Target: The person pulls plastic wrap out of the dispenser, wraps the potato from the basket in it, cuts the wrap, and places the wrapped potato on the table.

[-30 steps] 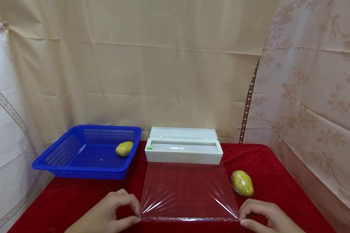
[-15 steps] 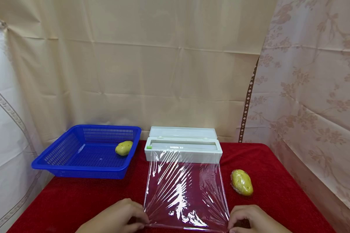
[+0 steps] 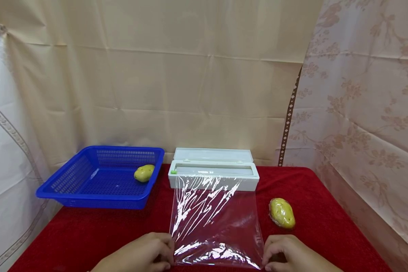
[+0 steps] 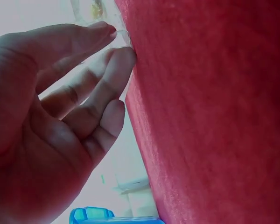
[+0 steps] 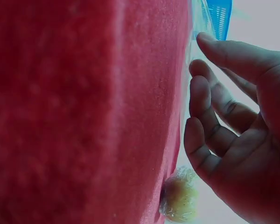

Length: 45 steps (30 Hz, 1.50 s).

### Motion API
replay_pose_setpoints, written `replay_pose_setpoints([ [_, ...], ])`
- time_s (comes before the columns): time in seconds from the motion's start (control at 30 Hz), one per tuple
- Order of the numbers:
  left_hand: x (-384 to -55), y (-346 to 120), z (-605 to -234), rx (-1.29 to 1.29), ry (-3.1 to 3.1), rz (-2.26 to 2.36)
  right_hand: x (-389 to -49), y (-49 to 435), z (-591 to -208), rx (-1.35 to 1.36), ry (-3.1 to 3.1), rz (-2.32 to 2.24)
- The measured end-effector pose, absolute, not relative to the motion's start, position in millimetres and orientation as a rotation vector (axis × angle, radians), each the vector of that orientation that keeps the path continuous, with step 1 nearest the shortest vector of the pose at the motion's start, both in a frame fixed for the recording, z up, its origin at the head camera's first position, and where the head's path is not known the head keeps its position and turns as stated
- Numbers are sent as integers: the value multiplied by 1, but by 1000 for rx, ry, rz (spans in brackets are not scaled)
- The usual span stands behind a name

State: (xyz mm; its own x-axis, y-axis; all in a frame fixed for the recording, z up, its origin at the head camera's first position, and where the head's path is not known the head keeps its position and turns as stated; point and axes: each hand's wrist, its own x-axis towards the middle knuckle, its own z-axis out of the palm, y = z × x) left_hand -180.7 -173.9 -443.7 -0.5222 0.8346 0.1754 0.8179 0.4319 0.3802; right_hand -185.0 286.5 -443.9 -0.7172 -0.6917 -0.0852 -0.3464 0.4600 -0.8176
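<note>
A clear sheet of plastic wrap (image 3: 221,223) stretches from the front of the white wrap dispenser (image 3: 214,184) toward me, creased and shiny with glare. My left hand (image 3: 144,251) pinches its near left corner between thumb and fingers. At the near right corner, my right hand (image 3: 289,252) pinches the film the same way. The left wrist view has the left hand (image 4: 60,102) low beside the red cloth, with film at its fingertips. In the right wrist view, film runs along the fingertips of the right hand (image 5: 238,107). The dispenser's lid (image 3: 213,155) stands raised, with a roll inside.
A wrapped potato (image 3: 282,213) lies right of the film on the red cloth (image 3: 326,226). On the left stands a blue plastic basket (image 3: 91,202) holding an unwrapped potato (image 3: 144,173). Curtains (image 3: 204,94) hang behind the table.
Both hands have come nearer to me and closer together, still holding the film's corners. The film now rises over the dispenser's front, with more creases and glare.
</note>
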Motion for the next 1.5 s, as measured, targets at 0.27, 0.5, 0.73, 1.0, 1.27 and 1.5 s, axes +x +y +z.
replay_pose_setpoints([
  [0.27,-179,-172,-439,1275,2546,721,-187,284,-445,-791,2275,-1112],
  [0.5,-180,-171,-436,1219,2564,678,-185,279,-434,-742,2354,-1097],
  [0.73,-183,-170,-436,1219,2590,671,-203,249,-436,-678,2799,-1046],
  [1.0,-187,-173,-442,1296,2587,675,-223,231,-451,-528,2911,-1039],
  [1.27,-194,-178,-442,1367,2545,864,-228,233,-455,-515,2865,-1091],
  [1.5,-211,-187,-418,1181,2704,933,-230,234,-458,-540,2844,-1078],
])
